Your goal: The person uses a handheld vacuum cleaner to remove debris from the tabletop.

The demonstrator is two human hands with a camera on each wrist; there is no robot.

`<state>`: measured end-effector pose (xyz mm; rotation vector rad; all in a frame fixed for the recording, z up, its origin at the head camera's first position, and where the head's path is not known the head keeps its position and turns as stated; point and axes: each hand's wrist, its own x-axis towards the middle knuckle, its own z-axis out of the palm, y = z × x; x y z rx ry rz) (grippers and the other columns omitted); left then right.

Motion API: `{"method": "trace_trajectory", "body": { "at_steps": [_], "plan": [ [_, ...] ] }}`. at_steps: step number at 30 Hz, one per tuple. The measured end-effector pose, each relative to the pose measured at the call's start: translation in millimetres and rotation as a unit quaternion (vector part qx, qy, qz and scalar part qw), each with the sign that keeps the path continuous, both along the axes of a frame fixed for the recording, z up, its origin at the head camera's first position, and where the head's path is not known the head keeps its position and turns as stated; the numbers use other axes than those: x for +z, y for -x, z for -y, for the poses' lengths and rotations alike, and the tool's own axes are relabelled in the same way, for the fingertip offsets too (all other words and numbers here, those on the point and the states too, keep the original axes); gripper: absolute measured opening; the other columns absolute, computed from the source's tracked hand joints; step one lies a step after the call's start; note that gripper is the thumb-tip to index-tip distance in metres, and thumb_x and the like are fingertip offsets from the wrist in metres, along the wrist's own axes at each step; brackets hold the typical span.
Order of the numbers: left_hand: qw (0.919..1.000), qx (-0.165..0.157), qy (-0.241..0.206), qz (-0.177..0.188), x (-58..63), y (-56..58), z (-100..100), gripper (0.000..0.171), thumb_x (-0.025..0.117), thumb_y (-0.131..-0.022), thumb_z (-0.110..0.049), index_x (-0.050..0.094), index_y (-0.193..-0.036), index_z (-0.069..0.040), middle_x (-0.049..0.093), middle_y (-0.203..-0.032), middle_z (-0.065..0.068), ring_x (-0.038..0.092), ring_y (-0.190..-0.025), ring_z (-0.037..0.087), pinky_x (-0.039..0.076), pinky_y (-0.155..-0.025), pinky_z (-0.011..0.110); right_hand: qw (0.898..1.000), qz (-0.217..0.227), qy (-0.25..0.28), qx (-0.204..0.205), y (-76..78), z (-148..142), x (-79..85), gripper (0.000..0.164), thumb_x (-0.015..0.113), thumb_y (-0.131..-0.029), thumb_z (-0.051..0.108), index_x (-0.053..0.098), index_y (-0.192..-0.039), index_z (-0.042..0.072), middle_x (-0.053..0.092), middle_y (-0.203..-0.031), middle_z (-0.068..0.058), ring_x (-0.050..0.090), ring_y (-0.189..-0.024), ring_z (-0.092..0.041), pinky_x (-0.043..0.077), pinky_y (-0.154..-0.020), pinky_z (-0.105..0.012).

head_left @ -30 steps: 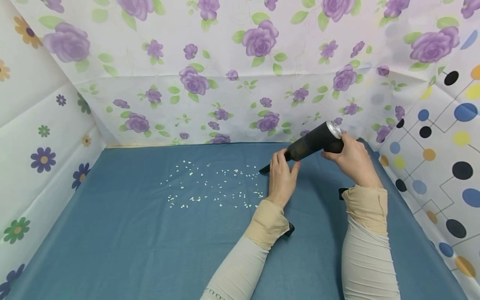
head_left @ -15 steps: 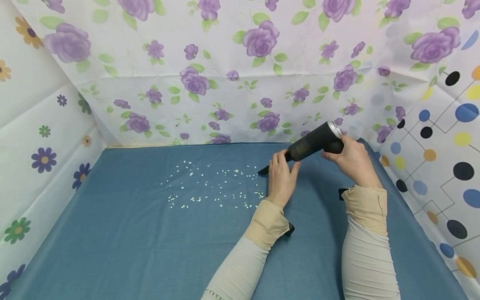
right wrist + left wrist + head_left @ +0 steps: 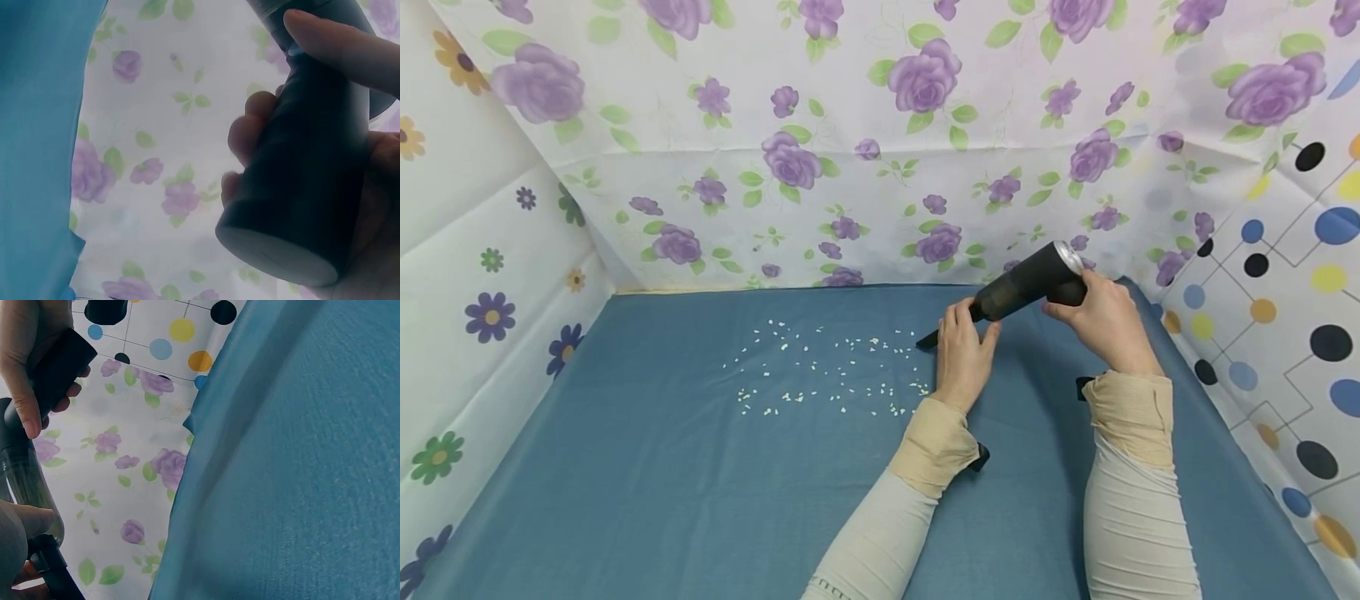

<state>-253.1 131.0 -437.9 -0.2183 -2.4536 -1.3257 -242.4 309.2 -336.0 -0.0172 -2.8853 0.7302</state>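
A black handheld vacuum cleaner [image 3: 1018, 283] with a see-through front cup slants down to the left in the head view. My right hand [image 3: 1112, 325] grips its handle [image 3: 294, 169], the fingers wrapped round it in the right wrist view. At the front end my left hand [image 3: 962, 357] holds the vacuum, with the thumb on the clear cup [image 3: 34, 487] and fingertips under the nozzle neck. The narrow dark nozzle [image 3: 928, 340] points at the right edge of a patch of small white bits [image 3: 872, 342]. Whether its tip touches the cloth is hard to tell.
A blue cloth [image 3: 662, 483] covers the table. White bits lie scattered over its middle, left of the hands. Flower-printed sheets [image 3: 850, 200] stand behind and at the left, and a dotted sheet [image 3: 1285, 333] stands close to the right arm.
The nozzle tip has shifted very slightly to the left. Both hands keep their hold on the vacuum, and the white bits look the same.
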Motion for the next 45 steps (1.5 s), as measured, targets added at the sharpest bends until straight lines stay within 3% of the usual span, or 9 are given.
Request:
{"method": "trace_trajectory", "body": {
  "at_steps": [3, 8, 14, 20, 27, 41, 45],
  "plan": [
    [1.0000, 0.001, -0.005, -0.003, 1.4, 1.3, 1.5, 0.049, 0.064, -0.097, -0.032, 0.046, -0.137, -0.011, 0.051, -0.129, 0.007, 0.051, -0.114, 0.023, 0.043, -0.099, 0.038, 1.000, -0.011, -0.002, -0.002, -1.1, 4.0, 1.4, 0.059, 0.072, -0.090, 0.037, 0.052, -0.123, -0.007, 0.058, -0.095, -0.024, 0.055, -0.071, -0.034, 0.041, -0.053, -0.041],
    [0.9999, 0.005, -0.013, -0.003, 1.4, 3.5, 3.7, 0.049, 0.065, -0.096, -0.031, 0.046, -0.137, -0.010, 0.052, -0.129, 0.008, 0.051, -0.120, 0.025, 0.032, -0.112, 0.040, 1.000, -0.021, -0.003, -0.005, -2.6, 12.5, 2.7, 0.056, 0.072, -0.089, 0.035, 0.053, -0.121, -0.006, 0.058, -0.096, -0.025, 0.056, -0.073, -0.036, 0.042, -0.056, -0.043],
    [0.9997, 0.008, -0.020, -0.013, -0.8, 4.6, 4.5, 0.049, 0.065, -0.096, -0.030, 0.046, -0.136, -0.010, 0.052, -0.127, 0.009, 0.052, -0.120, 0.025, 0.035, -0.109, 0.040, 1.000, -0.017, 0.002, -0.010, -2.6, 15.2, 2.6, 0.060, 0.073, -0.089, 0.037, 0.051, -0.126, -0.005, 0.058, -0.099, -0.026, 0.057, -0.074, -0.037, 0.043, -0.056, -0.044],
    [0.9990, 0.007, -0.037, -0.022, -1.5, 6.5, 6.0, 0.049, 0.065, -0.097, -0.028, 0.045, -0.137, -0.009, 0.050, -0.129, 0.009, 0.050, -0.124, 0.025, 0.030, -0.113, 0.041, 1.000, -0.025, 0.014, -0.009, -1.7, 18.3, 1.9, 0.059, 0.074, -0.088, 0.033, 0.050, -0.127, -0.004, 0.059, -0.102, -0.028, 0.059, -0.077, -0.040, 0.044, -0.057, -0.046],
    [0.9987, 0.013, -0.046, -0.018, -3.2, 9.4, 9.0, 0.049, 0.065, -0.096, -0.031, 0.044, -0.136, -0.011, 0.049, -0.131, 0.007, 0.050, -0.119, 0.022, 0.045, -0.098, 0.038, 0.999, -0.040, 0.027, 0.001, -0.3, 22.6, -1.1, 0.053, 0.076, -0.087, 0.028, 0.050, -0.122, -0.003, 0.059, -0.100, -0.027, 0.059, -0.077, -0.039, 0.044, -0.059, -0.048],
    [0.9980, 0.021, -0.053, -0.028, -2.5, 13.2, 15.7, 0.049, 0.068, -0.094, -0.028, 0.046, -0.134, -0.010, 0.049, -0.129, 0.009, 0.050, -0.117, 0.024, 0.046, -0.095, 0.040, 0.999, -0.045, 0.023, 0.010, 4.3, 29.5, -5.6, 0.045, 0.075, -0.088, 0.027, 0.055, -0.114, -0.005, 0.060, -0.093, -0.024, 0.057, -0.071, -0.035, 0.042, -0.057, -0.045],
    [0.9977, 0.028, -0.052, -0.033, -3.0, 15.0, 18.1, 0.050, 0.071, -0.092, -0.026, 0.046, -0.133, -0.009, 0.050, -0.127, 0.009, 0.050, -0.117, 0.025, 0.045, -0.095, 0.040, 0.999, -0.039, 0.032, 0.014, 5.4, 32.3, -7.2, 0.050, 0.075, -0.088, 0.026, 0.053, -0.120, -0.005, 0.060, -0.099, -0.026, 0.059, -0.077, -0.038, 0.045, -0.061, -0.048]
  ]
}}
